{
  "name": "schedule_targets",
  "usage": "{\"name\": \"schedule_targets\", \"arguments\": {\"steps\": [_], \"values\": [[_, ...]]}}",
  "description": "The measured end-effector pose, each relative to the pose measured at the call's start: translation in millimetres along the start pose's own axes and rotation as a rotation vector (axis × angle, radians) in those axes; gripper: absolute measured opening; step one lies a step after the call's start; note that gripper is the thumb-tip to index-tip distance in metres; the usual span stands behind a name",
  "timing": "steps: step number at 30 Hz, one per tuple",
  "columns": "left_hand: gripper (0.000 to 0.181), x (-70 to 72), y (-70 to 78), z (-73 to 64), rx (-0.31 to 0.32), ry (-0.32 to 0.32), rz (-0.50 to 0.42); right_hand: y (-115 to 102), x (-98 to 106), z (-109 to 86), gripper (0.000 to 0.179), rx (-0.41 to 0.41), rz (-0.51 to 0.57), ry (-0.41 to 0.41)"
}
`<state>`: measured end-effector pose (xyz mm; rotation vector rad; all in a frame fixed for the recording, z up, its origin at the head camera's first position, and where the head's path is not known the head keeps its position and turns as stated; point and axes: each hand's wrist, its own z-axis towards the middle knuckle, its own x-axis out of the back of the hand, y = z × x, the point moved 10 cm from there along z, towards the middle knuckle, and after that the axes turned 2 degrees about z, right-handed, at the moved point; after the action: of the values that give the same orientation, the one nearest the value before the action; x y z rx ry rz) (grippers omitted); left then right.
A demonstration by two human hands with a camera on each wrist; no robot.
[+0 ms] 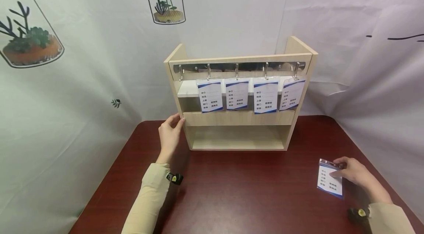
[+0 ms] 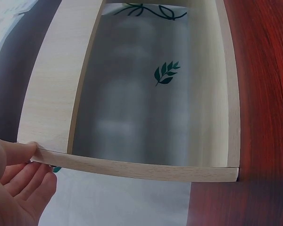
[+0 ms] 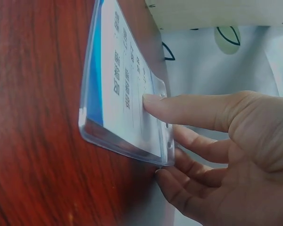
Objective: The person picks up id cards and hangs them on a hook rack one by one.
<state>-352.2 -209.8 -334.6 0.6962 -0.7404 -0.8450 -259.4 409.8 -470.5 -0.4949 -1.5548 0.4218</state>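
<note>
A small wooden shelf [image 1: 238, 118] stands at the back of the table. My left hand [image 1: 170, 133] grips the edge of its left side panel [image 2: 141, 169], thumb at the front and fingers on the outer side. Over the table's right part, my right hand [image 1: 356, 172] pinches an ID badge [image 1: 328, 181] in a clear plastic sleeve. The thumb lies on its printed face near the slotted end, and the other fingers are behind it. Similar badges [image 1: 237, 94] hang side by side from metal hooks [image 1: 266, 70], to the right of the leftmost hook [image 1: 180, 72].
The dark red table [image 1: 245, 190] extends in front of the shelf, between both arms. White curtain [image 1: 99, 79] with plant prints closes in the back and sides. Dark wrist straps [image 1: 175, 178] sit on both arms.
</note>
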Motion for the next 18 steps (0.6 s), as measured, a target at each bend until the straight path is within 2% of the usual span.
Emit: {"name": "schedule_targets", "arguments": {"steps": [10,18], "values": [[0.031,0.0,-1.1,0.0,0.0,-0.003,0.005,-6.2,10.6,-4.0,0.055,0.043,0.018,0.054],[0.031,0.1,-1.2,0.1,-0.01,0.0,0.003,-17.3,23.3,-6.8,0.041,0.084,0.059,0.103]]}}
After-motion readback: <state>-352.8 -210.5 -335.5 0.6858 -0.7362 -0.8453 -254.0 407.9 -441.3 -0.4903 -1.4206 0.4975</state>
